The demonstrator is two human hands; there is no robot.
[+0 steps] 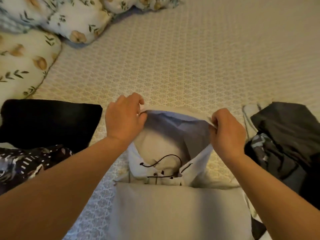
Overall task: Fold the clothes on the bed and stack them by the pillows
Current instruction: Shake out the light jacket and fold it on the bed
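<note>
So the bed (199, 58) takes up most of the view, covered in a cream spread with a small repeating lattice pattern. Floral pillows (57, 19) sit at the top left, white with tan flowers and green leaves.

Front and center is a pale beige hoodie (174, 205) lying flat on the bed, hood end pointing away from the person, with a dark drawstring (162, 160) looping across the neck opening. The hood's lining looks light blue-grey.

To the left there's a black folded garment (50, 122) lying flat, and just below it a dark patterned piece with white marks (29, 163). On the right is a heap of dark grey clothes (287, 141), unfolded, with a pale cord beside it.

Left hand (124, 118) pinches the left side of the hood's rim, fingers curled on the fabric. Right hand (226, 129) does the same on the right side of the rim. Both grips are clenched on the hood edge, holding it spread open and raised a bit above the hoodie body.

No labels or writing I can read anywhere.
</note>
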